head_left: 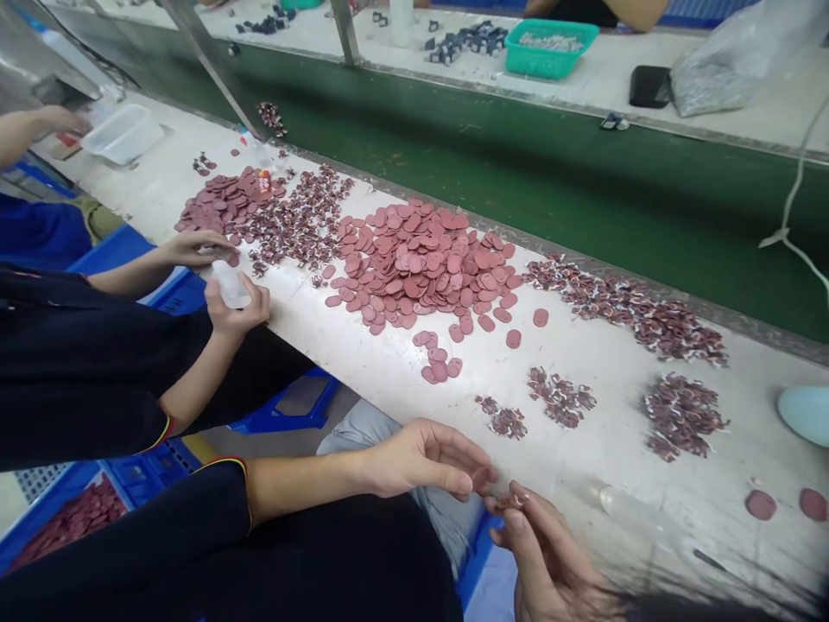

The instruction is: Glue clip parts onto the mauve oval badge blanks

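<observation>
The disc (480, 478) sat pinched in the left hand (418, 458) near the table (602, 449), beside a part (509, 502) clamped by the right hand (549, 560), seemingly for a clear view. The disc pile (420, 263) and a part pile (560, 397) lay apart, likely against mixing.

With my left hand (420, 458) I pinch one reddish oval disc (480, 479); my right hand (549, 557) holds one small brown part (506, 503) just beside it.

Pale bowl (806, 415) cut off at right, clear object (641, 517) blurred, held brown piece (507, 503) too small to tell
</observation>
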`<state>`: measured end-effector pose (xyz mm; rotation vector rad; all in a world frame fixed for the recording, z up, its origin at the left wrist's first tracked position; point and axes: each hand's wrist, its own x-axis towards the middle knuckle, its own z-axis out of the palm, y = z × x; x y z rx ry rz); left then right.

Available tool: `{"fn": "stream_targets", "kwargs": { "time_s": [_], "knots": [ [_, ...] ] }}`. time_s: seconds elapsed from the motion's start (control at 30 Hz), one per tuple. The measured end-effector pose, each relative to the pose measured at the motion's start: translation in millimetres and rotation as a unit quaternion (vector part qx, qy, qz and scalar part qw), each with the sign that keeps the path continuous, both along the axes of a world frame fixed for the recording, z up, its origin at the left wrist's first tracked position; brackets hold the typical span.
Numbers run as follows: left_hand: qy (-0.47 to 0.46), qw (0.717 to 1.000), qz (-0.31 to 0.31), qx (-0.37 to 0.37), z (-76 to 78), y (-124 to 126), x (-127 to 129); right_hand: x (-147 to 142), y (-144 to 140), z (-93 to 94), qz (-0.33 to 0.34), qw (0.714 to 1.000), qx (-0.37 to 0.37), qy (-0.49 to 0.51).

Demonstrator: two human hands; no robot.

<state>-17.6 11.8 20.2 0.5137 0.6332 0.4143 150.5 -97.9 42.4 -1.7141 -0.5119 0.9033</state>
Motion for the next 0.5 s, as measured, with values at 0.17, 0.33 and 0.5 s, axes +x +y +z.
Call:
{"fn": "stream_targets", "kwargs": {
  "time_s": [0.17,0.33,0.5],
  "knots": [
    [-0.017,1.0,-0.014,-0.001,0.7,-1.3,4.2,-7.5,5.7,19.9,0.035,0.998,-0.024,-0.037],
    [-0.017,1.0,-0.01,0.003,4.0,-1.4,6.6,0.2,3.2,19.6,0.067,0.994,-0.021,-0.085],
    [0.019,1.0,-0.013,0.018,6.0,-2.2,8.7,1.0,9.3,22.6,0.068,0.996,-0.024,-0.049]
  ]
}}
